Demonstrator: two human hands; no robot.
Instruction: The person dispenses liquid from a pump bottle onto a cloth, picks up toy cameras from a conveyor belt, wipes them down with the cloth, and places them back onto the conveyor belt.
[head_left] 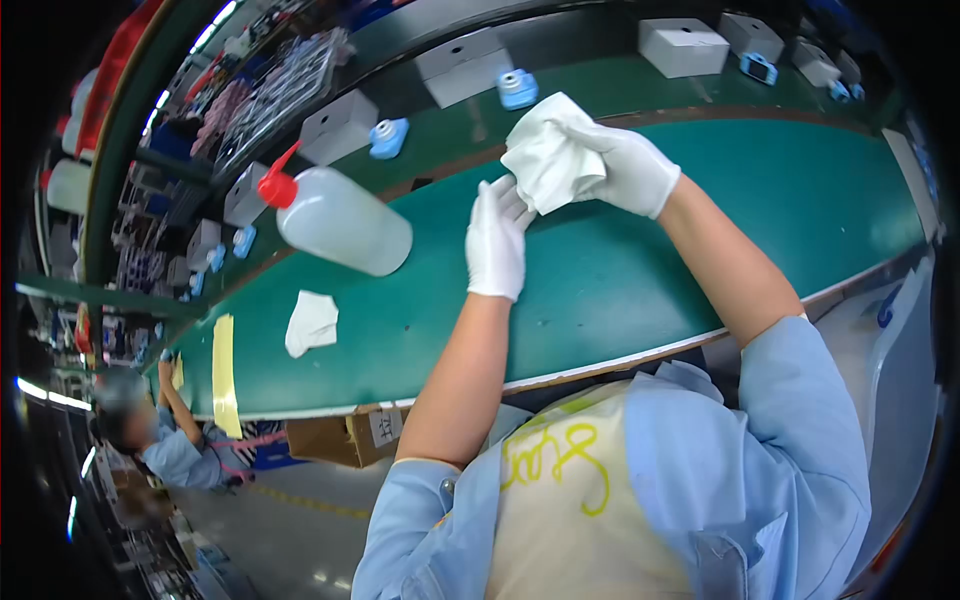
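Observation:
My right hand, in a white glove, is closed on a crumpled white wiping cloth above the green bench top. Folds of the cloth hide some of its fingers, and whether anything lies inside the cloth cannot be seen. Also gloved in white, my left hand is just left of and below the cloth. Its fingers are stretched out with their tips at the cloth's lower edge; whether they touch it I cannot tell. A second white cloth lies on the bench to the left.
A translucent squeeze bottle with a red nozzle stands left of my hands. Yellow tape crosses the green bench. Beyond it, white boxes and small blue cameras line a conveyor. Another person works at far left.

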